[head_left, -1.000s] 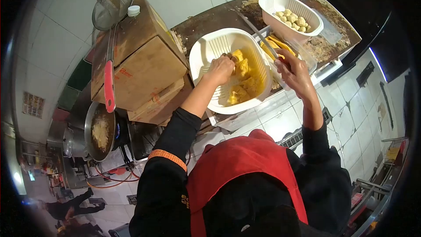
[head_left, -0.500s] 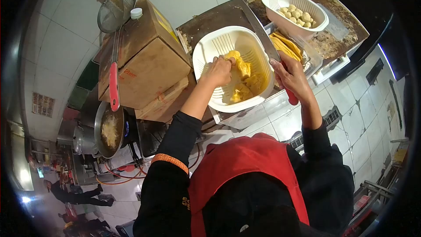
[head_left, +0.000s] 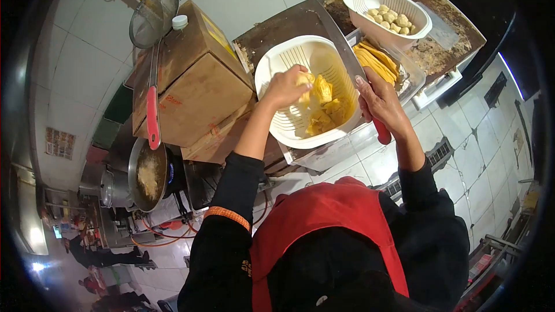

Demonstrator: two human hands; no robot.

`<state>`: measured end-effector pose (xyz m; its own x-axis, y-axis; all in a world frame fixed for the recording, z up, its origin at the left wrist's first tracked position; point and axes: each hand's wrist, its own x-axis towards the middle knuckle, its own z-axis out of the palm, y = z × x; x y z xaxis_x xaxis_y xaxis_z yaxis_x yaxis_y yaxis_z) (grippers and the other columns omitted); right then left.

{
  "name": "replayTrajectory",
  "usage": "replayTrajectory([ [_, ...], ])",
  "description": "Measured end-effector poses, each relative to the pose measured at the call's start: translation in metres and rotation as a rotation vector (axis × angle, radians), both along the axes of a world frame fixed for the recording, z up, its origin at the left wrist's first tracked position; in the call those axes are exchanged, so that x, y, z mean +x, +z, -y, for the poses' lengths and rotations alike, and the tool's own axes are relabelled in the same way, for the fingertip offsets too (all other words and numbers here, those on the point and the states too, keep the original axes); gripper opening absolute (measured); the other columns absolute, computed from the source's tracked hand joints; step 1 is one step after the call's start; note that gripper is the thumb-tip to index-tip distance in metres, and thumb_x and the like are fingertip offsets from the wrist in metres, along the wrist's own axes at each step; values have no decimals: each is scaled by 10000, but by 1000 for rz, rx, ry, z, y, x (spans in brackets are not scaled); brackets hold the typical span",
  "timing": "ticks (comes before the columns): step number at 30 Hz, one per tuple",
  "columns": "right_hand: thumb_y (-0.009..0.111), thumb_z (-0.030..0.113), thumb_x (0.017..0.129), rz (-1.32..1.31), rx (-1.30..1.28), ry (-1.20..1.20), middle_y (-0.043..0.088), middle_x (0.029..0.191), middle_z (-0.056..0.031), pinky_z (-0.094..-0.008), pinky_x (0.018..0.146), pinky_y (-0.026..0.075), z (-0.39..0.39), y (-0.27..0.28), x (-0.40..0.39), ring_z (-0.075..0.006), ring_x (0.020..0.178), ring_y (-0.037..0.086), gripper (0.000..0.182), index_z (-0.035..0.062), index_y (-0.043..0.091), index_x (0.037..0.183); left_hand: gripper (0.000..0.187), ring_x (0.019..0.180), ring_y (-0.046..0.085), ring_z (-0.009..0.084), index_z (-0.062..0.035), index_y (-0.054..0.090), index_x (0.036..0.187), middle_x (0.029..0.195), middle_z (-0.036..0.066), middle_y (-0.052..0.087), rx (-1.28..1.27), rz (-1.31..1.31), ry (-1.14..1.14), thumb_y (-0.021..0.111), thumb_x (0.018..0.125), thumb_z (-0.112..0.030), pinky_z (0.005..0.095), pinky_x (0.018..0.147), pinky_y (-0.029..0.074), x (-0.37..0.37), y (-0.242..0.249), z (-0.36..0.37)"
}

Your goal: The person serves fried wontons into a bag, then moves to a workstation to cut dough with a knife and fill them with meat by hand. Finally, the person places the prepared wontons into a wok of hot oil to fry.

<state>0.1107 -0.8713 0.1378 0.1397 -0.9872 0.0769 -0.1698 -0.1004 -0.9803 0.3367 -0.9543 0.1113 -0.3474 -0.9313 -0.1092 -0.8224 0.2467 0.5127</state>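
My left hand [head_left: 283, 88] is over the left side of a white ribbed plastic basin [head_left: 287, 51], its fingers closed on a soft yellow piece [head_left: 305, 88]. More yellow pieces [head_left: 325, 114], wet and glossy, lie in a heap beside it in the basin; their kind is not clear. At the basin's right rim, my right hand [head_left: 383, 101] grips the red handle of a long knife [head_left: 336, 33]. The blade slants away to the upper left, above the basin's right side and the table.
A white basin of pale balls [head_left: 426, 22] stands at the back right, by a clear tub of yellow strips [head_left: 376, 60]. Cardboard boxes [head_left: 196, 89] with a red-handled strainer [head_left: 152, 117] are at left. Beyond them, food fries in a wok [head_left: 148, 176] over a blue flame.
My left hand has shifted slightly up and left, lifting its yellow piece off the others. The knife stays in my right hand, nearly still.
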Motion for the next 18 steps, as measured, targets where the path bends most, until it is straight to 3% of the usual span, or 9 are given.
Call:
replayTrajectory([
  [2,443,213,899,-41,-9,4,451,516,-17,-217,363,343,-2,2,1,-76,387,427,203,30,432,814,235,781,594,233,-106,530,991,852,119,598,-20,-164,92,555,770,-181,349,679,469,2,2,3],
  [4,435,179,894,-84,-20,13,456,524,-24,-223,365,348,-1,-4,2,-85,389,432,169,27,425,823,197,746,582,176,-74,556,921,841,81,588,57,-897,254,555,785,-217,303,667,472,3,4,9],
  [5,457,139,855,-152,-144,16,457,529,-104,-295,404,371,3,-17,3,-189,412,459,139,8,418,829,204,766,570,164,-56,556,903,837,60,576,213,-1220,296,549,793,-228,315,670,477,4,3,9],
  [7,471,25,748,-240,-215,33,453,555,-241,-437,518,389,-1,-17,7,-394,541,507,153,-19,386,867,238,806,570,181,-42,546,944,884,79,577,302,-1363,326,533,806,-235,325,705,472,9,1,12],
  [9,472,14,743,-308,-302,36,463,559,-246,-446,527,391,-6,-19,13,-404,564,516,183,-18,376,896,296,892,560,244,-25,520,1008,974,115,563,369,-1529,397,438,836,-250,405,775,454,8,3,10],
  [13,494,2,760,-421,-434,70,482,560,-255,-465,518,394,-17,-20,21,-425,590,522,244,-22,351,955,344,921,536,266,-29,543,954,1013,124,558,405,-1740,466,343,818,-273,489,777,424,1,-2,4],
  [16,501,18,784,-429,-491,94,482,546,-253,-462,484,396,-23,-22,25,-425,555,516,198,-31,354,906,346,918,537,270,-21,543,971,1008,122,563,384,-1849,378,359,811,-266,491,783,418,-7,5,-2],
  [17,497,13,783,-463,-459,114,481,543,-252,-463,484,398,-25,-21,26,-425,553,516,188,-31,345,884,322,898,542,245,-19,543,954,970,114,571,407,-1836,351,373,801,-246,421,782,434,-7,10,-4],
  [18,493,9,782,-496,-427,134,481,540,-251,-464,484,399,-27,-20,27,-425,552,517,180,-32,337,862,322,898,542,245,-19,543,954,970,114,571,409,-1836,351,373,801,-246,421,782,434,-3,6,-1],
])
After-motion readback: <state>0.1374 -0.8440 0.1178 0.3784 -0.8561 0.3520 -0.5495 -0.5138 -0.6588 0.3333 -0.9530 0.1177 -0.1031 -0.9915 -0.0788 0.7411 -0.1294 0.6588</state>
